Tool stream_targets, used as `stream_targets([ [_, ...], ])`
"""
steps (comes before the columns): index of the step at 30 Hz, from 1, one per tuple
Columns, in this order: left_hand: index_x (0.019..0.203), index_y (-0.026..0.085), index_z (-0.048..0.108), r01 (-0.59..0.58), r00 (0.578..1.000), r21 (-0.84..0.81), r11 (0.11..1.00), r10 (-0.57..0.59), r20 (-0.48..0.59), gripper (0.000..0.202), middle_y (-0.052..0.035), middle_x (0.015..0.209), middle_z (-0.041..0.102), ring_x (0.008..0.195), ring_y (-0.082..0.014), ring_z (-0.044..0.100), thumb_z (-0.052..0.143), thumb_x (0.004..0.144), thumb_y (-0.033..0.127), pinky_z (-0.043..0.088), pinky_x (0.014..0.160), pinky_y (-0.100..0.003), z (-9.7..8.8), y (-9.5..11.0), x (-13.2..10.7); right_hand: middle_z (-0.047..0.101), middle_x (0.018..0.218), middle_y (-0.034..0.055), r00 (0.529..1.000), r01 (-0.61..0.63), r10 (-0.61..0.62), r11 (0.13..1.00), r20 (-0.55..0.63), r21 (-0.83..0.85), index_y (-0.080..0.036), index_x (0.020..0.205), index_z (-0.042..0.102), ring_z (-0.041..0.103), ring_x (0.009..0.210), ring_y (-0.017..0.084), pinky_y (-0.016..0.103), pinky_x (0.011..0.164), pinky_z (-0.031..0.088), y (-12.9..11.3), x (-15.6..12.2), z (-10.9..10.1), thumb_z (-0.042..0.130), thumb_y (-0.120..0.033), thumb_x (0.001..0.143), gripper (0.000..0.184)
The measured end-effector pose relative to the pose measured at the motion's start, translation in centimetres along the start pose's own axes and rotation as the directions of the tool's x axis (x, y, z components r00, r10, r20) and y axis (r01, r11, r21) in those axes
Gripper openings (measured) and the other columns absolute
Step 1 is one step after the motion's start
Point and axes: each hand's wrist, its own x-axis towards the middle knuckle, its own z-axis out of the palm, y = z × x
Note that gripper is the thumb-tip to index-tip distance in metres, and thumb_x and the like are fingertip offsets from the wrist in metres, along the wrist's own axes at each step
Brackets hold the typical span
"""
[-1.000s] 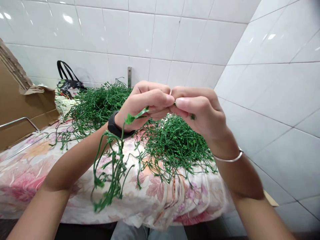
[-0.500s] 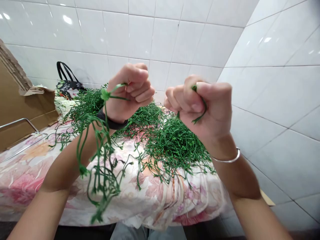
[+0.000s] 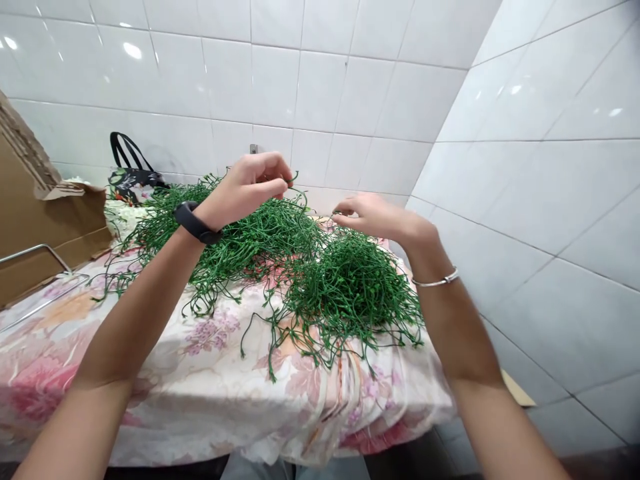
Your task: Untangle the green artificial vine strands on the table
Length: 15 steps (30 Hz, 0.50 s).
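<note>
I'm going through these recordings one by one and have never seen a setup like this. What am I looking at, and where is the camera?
There is no machine here: these are a person's own bare hands. The view comes from a camera worn on their head, looking forward and down. The left hand, above a black wristband, appears to pinch a thin green stem. The right hand, with a silver bangle below it, hovers by the nearer heap of green stems; whether its fingertips hold anything is too small to tell. A second heap lies farther left, also on the floral cloth. Behind, at left, are cardboard and a floral handbag.
</note>
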Motion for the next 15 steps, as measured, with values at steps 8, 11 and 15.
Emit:
stream_targets([
  [8, 0.088, 0.014, 0.056, -0.076, 0.997, 0.069, 0.995, 0.074, 0.039, 0.016, -0.0033, 0.076, 0.062, 0.074, -0.0120, 0.062, 0.055, 0.072, 0.017, 0.048, 0.069, -0.025, 0.2, -0.7, -0.1, 0.058, 0.112, 0.0098, 0.997, -0.060, 0.054, 0.993, 0.061, 0.102, -0.019, 0.112, 0.056, 0.051, 0.104, 0.024, 0.036, 0.083, 0.039, 1.4, 0.7, 0.5, 0.041, -0.054, 0.078, 0.051],
  [11, 0.090, 0.014, 0.055, -0.076, 0.997, 0.050, 0.996, 0.076, -0.004, 0.018, -0.0031, 0.077, 0.063, 0.073, -0.0120, 0.062, 0.057, 0.073, 0.019, 0.050, 0.067, -0.025, 0.3, -0.7, 0.0, 0.061, 0.109, 0.0070, 0.976, 0.186, -0.131, 0.916, -0.172, 0.356, -0.018, 0.106, 0.059, 0.053, 0.103, 0.016, 0.031, 0.091, 0.037, -0.4, 0.4, 0.1, 0.028, -0.052, 0.086, 0.050],
  [15, 0.092, 0.015, 0.055, -0.052, 0.999, -0.024, 0.998, 0.052, -0.013, 0.019, -0.0018, 0.075, 0.062, 0.072, -0.0120, 0.062, 0.057, 0.073, 0.019, 0.052, 0.063, -0.024, 1.1, 0.0, -0.3, 0.065, 0.088, 0.0051, 0.922, 0.377, -0.247, 0.754, -0.299, 0.538, -0.014, 0.091, 0.063, 0.058, 0.083, 0.010, 0.024, 0.077, 0.043, -3.0, -0.4, -0.3, 0.028, -0.052, 0.086, 0.052],
])
